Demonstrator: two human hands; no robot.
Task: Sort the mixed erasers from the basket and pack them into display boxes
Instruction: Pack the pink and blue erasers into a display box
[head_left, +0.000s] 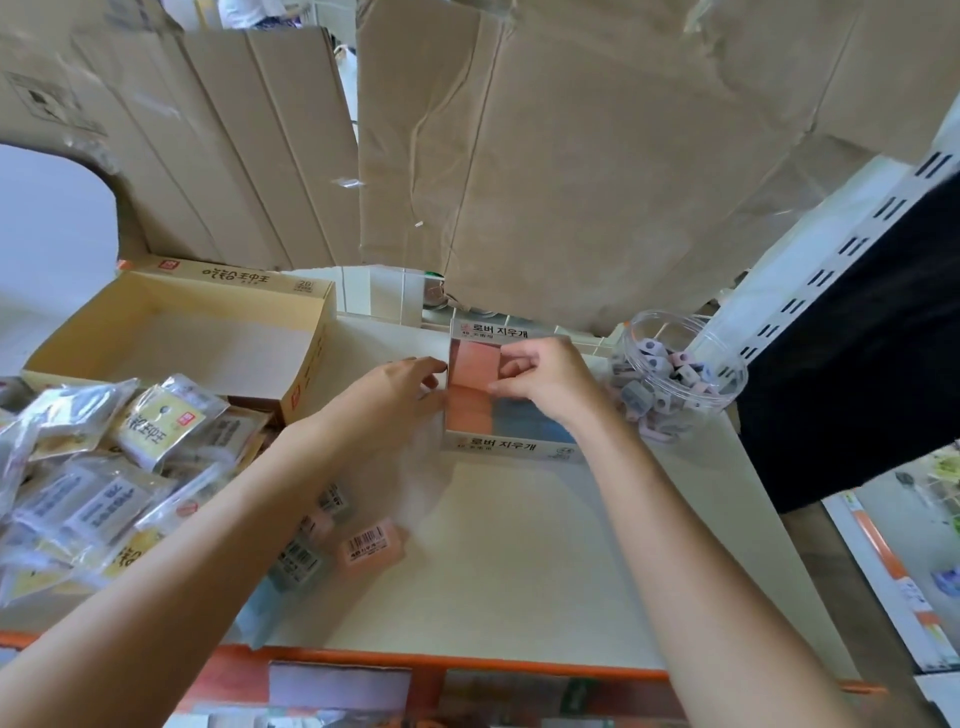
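Right hand's (545, 379) fingers (511, 366) pinch pink eraser (472, 362) in box (498, 447).

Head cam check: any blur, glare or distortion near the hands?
Head view: wide-angle bending at the edges; softness on the loose pink barcoded eraser and clear-wrapped packets; left hand, right hand and small white display box sharper; even light, no hard glare.

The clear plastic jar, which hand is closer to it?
Right. The right hand sits just left of the jar; the left hand is farther left, beyond the eraser box.
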